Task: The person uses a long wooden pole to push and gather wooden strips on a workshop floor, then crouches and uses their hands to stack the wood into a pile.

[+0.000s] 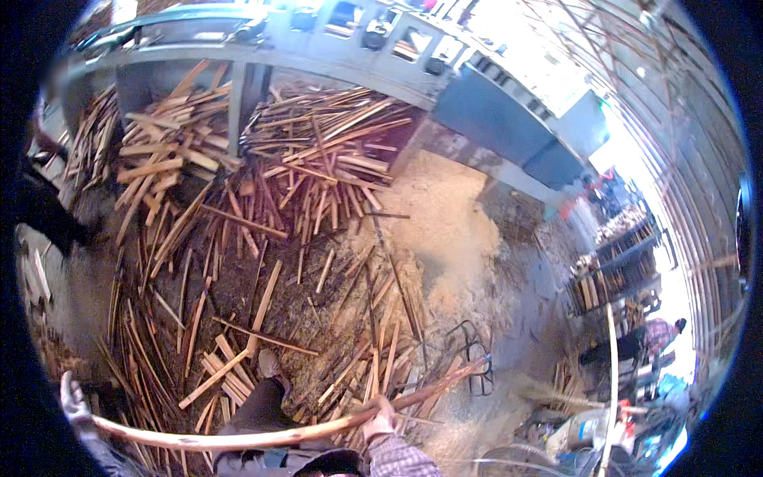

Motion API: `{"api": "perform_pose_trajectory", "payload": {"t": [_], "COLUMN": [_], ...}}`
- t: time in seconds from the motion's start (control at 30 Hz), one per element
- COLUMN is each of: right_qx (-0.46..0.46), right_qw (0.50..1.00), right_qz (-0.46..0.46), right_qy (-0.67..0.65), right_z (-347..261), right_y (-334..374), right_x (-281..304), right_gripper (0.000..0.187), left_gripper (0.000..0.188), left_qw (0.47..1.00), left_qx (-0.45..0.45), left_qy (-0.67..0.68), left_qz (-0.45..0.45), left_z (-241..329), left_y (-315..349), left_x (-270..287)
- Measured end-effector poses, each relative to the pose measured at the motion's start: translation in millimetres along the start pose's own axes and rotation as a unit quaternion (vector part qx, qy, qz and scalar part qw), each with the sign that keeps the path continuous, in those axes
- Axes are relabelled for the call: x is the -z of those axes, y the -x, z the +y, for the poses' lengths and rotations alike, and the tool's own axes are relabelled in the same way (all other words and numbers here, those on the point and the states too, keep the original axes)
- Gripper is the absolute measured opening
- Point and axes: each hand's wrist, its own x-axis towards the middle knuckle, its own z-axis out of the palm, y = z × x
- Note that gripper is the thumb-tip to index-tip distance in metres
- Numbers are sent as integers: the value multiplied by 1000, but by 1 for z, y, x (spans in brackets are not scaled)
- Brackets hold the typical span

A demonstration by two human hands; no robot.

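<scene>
A long, narrow strip of wood (pixel 262 437) with patches of bark stretches across the lower part of the head view. My right hand (pixel 380 419) is closed around it, right of my body, and its far end points up to the right. At the far left, my left hand (pixel 75 397) is beside the strip's other end, fingers stretched upward; the strip's end meets the hand near the palm. My shoe (pixel 270 364) and dark trouser leg show behind the strip, among loose wooden slats (pixel 226 374) on the ground.
Heaps of offcuts (pixel 326 135) lie under and before a long grey-blue machine (pixel 318 48). Sawdust (pixel 437 215) covers the middle ground. A metal frame (pixel 475 358) stands near the strip's right end. A person in a checked shirt (pixel 660 335) is far right; another, darkly dressed (pixel 44 203), is left.
</scene>
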Motion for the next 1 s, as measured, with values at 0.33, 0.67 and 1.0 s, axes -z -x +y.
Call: {"api": "perform_pose_trajectory", "payload": {"t": [0.33, 0.67, 1.0], "right_qx": [22, 39, -117], "right_qw": [978, 983, 971], "right_qz": [-21, -148, -40], "right_qy": [-208, -96, -206], "right_z": [-112, -127, -251], "right_y": [-51, -183, -114], "right_x": [-126, -188, -234], "right_gripper": [17, 18, 22], "left_gripper": [62, 50, 49], "left_qw": [864, 683, 674], "left_qx": [-207, -340, -223], "left_qy": [-167, -358, -368], "left_qz": [-427, -538, -600], "left_z": [273, 222, 455], "left_y": [-113, -210, -129], "left_x": [-62, -227, -399]}}
